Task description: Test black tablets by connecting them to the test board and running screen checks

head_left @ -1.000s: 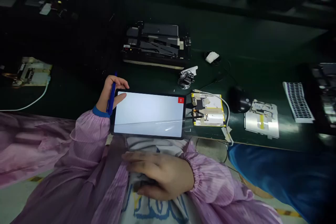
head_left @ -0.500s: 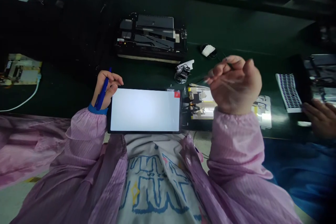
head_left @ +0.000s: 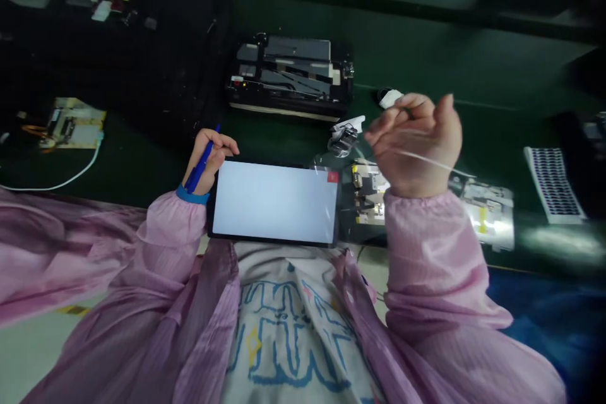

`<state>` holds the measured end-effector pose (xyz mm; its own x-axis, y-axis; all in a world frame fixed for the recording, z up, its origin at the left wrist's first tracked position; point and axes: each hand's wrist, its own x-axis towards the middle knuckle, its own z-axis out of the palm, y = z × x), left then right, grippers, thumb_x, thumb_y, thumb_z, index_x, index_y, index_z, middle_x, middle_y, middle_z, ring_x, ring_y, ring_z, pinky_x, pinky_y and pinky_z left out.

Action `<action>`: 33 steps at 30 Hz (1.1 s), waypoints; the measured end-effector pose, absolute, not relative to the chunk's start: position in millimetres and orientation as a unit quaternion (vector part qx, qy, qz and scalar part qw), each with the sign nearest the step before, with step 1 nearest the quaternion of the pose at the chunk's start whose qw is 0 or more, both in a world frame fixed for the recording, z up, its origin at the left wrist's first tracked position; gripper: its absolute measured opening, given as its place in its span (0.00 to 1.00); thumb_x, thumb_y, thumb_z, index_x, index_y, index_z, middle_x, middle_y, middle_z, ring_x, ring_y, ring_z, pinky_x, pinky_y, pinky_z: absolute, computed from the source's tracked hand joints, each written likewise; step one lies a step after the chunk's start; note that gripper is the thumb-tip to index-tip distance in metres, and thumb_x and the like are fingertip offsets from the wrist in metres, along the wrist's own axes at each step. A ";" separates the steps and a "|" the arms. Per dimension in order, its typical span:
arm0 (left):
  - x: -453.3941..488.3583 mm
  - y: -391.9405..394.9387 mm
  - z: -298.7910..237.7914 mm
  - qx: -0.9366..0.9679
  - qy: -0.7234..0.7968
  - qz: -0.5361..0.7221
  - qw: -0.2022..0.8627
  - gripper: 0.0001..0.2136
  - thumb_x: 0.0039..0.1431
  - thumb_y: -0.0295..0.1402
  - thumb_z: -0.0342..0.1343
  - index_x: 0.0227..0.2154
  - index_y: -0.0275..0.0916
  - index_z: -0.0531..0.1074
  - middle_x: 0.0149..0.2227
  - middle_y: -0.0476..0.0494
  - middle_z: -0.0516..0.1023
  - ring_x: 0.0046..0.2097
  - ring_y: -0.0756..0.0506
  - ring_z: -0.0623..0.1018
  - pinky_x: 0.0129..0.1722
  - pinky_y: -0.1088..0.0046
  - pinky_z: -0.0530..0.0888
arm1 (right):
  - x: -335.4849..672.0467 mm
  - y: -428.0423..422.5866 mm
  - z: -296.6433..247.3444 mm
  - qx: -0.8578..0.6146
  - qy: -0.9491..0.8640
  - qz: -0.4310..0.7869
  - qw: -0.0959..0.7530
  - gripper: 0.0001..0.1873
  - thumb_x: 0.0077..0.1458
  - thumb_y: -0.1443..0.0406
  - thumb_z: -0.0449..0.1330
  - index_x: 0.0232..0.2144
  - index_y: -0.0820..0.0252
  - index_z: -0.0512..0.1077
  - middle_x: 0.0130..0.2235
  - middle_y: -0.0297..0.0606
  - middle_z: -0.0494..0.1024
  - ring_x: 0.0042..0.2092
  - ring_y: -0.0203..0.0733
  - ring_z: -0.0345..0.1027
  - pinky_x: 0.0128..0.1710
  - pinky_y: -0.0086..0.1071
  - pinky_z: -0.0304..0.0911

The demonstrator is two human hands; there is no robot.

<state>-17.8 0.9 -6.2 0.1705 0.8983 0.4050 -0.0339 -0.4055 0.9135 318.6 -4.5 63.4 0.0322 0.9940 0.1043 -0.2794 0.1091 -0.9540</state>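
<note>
My left hand is closed round a blue pen and rests by the upper left corner of a tablet with a lit white screen. A small red tab sits at that screen's upper right corner. My right hand is raised to the right of the tablet, palm up with its fingers curled. Across its palm runs a thin white streak, a cable or a film's edge; I cannot tell which. Below this hand, opened devices with bare inner parts lie partly hidden.
A stack of opened black devices stands behind the tablet. Bundled cable lies nearer. At right is a label sheet; at left, an opened device with a white cable. Another person's pink sleeve and blue clothing flank me.
The view has shifted, so most things stand farther right. My right hand has moved slightly left against the table, baring more of the device on its right. The co-worker's hand at right has gone from view.
</note>
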 end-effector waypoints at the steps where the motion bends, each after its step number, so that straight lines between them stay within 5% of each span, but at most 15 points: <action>1: -17.7 0.4 -6.5 0.627 0.344 0.547 0.435 0.18 0.57 0.50 0.56 0.36 0.40 0.63 0.36 0.41 0.76 0.37 0.44 0.77 0.36 0.67 0.73 | 310.4 -10.8 59.1 -0.396 -0.463 0.535 0.585 0.17 0.56 0.45 0.51 0.32 0.48 0.67 0.27 0.31 0.68 0.31 0.41 0.65 0.39 0.41 0.67; 6: -14.3 -3.9 -5.3 0.580 0.354 0.554 0.482 0.21 0.54 0.53 0.56 0.35 0.40 0.61 0.36 0.41 0.76 0.31 0.47 0.76 0.29 0.71 0.71 | 271.2 -43.3 45.1 -0.355 -0.566 0.555 0.495 0.18 0.56 0.47 0.56 0.40 0.51 0.65 0.33 0.33 0.72 0.35 0.41 0.71 0.41 0.40 0.69; 9: -10.7 -6.0 -3.3 0.563 0.347 0.563 0.495 0.22 0.55 0.55 0.54 0.35 0.40 0.60 0.35 0.42 0.75 0.25 0.49 0.72 0.23 0.73 0.66 | 253.5 -58.0 45.4 -0.324 -0.652 0.533 0.431 0.19 0.58 0.52 0.56 0.48 0.51 0.61 0.47 0.39 0.71 0.45 0.43 0.71 0.47 0.43 0.68; 13: -8.2 -4.4 -2.6 0.538 0.353 0.570 0.510 0.27 0.51 0.63 0.49 0.33 0.41 0.59 0.32 0.43 0.76 0.21 0.51 0.70 0.19 0.75 0.64 | 228.6 -74.3 46.8 -0.363 -0.785 0.326 0.381 0.17 0.58 0.59 0.57 0.48 0.55 0.61 0.52 0.48 0.65 0.54 0.49 0.64 0.51 0.46 0.65; 20: -9.3 -1.7 -2.5 0.528 0.351 0.566 0.527 0.27 0.50 0.65 0.47 0.32 0.42 0.58 0.32 0.45 0.77 0.19 0.52 0.69 0.16 0.76 0.64 | 200.5 -97.6 37.9 -0.361 -0.917 0.104 0.137 0.26 0.56 0.61 0.61 0.55 0.62 0.65 0.60 0.51 0.64 0.61 0.61 0.54 0.58 0.57 0.52; 28: -9.3 -1.6 -1.1 0.521 0.368 0.568 0.520 0.28 0.50 0.65 0.47 0.31 0.42 0.57 0.30 0.45 0.77 0.19 0.52 0.69 0.17 0.76 0.63 | 245.3 -117.3 37.8 -0.405 -0.885 0.125 0.191 0.08 0.57 0.73 0.55 0.35 0.62 0.73 0.37 0.42 0.76 0.40 0.47 0.67 0.39 0.41 0.64; 33: -11.1 0.3 -3.3 0.532 0.362 0.560 0.522 0.27 0.50 0.64 0.47 0.32 0.42 0.58 0.31 0.44 0.77 0.19 0.52 0.70 0.17 0.76 0.65 | 295.8 -123.8 31.9 -0.502 -0.805 0.146 0.281 0.18 0.54 0.70 0.56 0.48 0.58 0.68 0.49 0.48 0.70 0.52 0.53 0.64 0.50 0.51 0.64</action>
